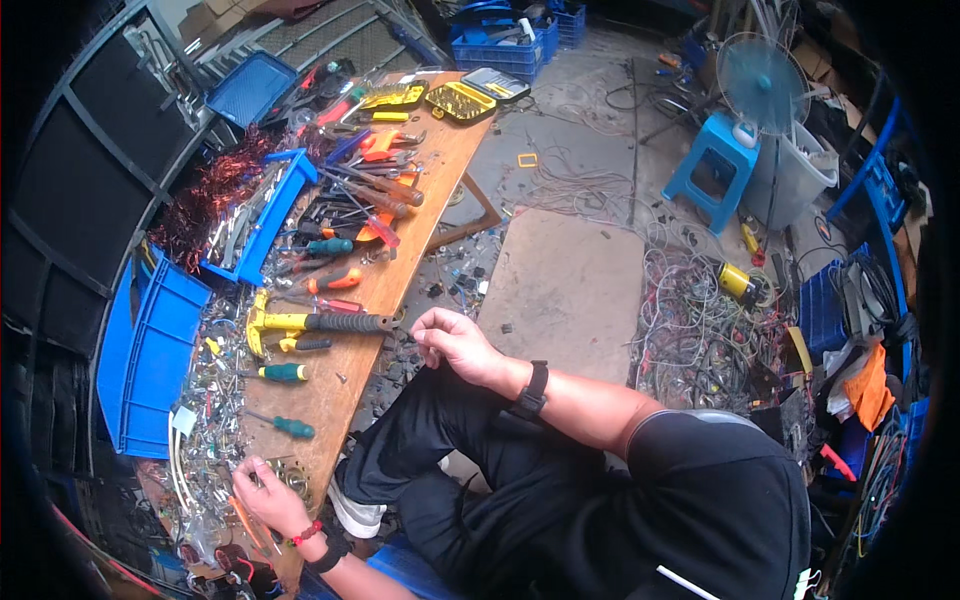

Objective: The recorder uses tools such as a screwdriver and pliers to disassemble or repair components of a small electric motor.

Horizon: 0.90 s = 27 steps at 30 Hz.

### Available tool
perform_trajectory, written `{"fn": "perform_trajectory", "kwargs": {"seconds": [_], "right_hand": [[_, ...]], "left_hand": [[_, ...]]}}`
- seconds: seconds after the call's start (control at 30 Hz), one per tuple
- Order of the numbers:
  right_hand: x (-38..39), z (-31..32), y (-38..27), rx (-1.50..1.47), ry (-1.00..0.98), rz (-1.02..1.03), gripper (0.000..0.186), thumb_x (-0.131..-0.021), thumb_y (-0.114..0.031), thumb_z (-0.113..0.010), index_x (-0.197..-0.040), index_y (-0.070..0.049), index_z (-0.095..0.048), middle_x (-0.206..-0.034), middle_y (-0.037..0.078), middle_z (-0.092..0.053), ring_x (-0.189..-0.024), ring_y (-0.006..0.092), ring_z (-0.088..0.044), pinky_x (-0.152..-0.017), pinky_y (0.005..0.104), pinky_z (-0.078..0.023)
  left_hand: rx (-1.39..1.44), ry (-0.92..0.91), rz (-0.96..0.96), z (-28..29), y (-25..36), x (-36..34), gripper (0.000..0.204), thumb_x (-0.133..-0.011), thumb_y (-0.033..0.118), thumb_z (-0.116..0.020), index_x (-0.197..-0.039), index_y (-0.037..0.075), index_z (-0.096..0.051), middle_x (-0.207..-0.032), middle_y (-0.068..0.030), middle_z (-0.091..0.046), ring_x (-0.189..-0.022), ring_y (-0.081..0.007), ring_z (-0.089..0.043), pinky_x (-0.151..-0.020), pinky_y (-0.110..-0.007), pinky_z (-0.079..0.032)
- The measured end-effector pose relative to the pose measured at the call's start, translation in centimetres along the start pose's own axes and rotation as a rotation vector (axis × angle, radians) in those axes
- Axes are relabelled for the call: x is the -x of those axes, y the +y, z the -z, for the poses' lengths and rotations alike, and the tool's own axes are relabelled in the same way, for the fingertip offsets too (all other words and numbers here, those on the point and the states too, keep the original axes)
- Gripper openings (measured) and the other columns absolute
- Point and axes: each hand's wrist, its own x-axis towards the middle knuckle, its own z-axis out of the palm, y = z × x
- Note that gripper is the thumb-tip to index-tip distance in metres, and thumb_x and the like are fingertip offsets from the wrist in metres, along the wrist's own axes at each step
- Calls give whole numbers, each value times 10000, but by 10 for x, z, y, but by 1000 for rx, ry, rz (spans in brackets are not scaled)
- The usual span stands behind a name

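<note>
My left hand (268,500), with a red bracelet at the wrist, lies at the near end of a long wooden bench (330,385). Its fingers are spread over a heap of small metal parts (205,440), and a thin orange rod (243,522) lies beside it. My right hand (455,342), with a black watch on the wrist, rests on my raised knee in black trousers. Its fingers are curled with nothing visible in them. It is just off the bench edge, close to the black grip of a yellow-headed hammer (310,322).
Green-handled screwdrivers (285,372), orange-handled tools (335,280) and pliers cover the bench, with yellow bit cases (460,100) at its far end. Blue bins (150,350) and copper wire (215,190) lie left. A board (565,290), tangled wires (690,320), a blue stool (715,165) and a fan (760,80) stand on the floor.
</note>
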Motion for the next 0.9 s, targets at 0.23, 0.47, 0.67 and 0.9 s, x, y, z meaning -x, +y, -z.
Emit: {"fn": "perform_trajectory", "kwargs": {"seconds": [0.23,0.47,0.67,0.9], "right_hand": [[15,-8,-15,46,-62,48,135,-961,-154,-602,-1018,-31,-600,-766,-7,-583,-652,93,-560,-610,249,-473],[29,-23,-30,88,-113,75,125,-943,-156,-607,-985,-39,-599,-779,-8,-582,-645,79,-562,-581,246,-487],[38,-43,-18,117,-200,90,127,-925,-160,-615,-966,-40,-618,-779,-8,-596,-663,73,-553,-587,249,-480],[22,-16,7,403,-94,120,162,-898,-185,-633,-951,-32,-645,-777,13,-631,-684,100,-584,-623,283,-499]], "left_hand": [[-81,36,-54,0,-2,1,254,-973,264,-579,-941,14,-617,-917,-139,-654,-911,-348,-591,-825,-456,-441],[-193,61,-62,-2,-9,-4,320,-960,356,-588,-930,40,-624,-902,-164,-661,-896,-376,-604,-779,-489,-449],[-234,39,-57,1,-13,-6,306,-957,354,-592,-926,52,-627,-905,-155,-668,-895,-374,-607,-780,-485,-458],[-189,72,-93,1,1,-2,209,-922,266,-625,-903,58,-624,-877,-120,-677,-883,-357,-606,-785,-479,-459]]}}
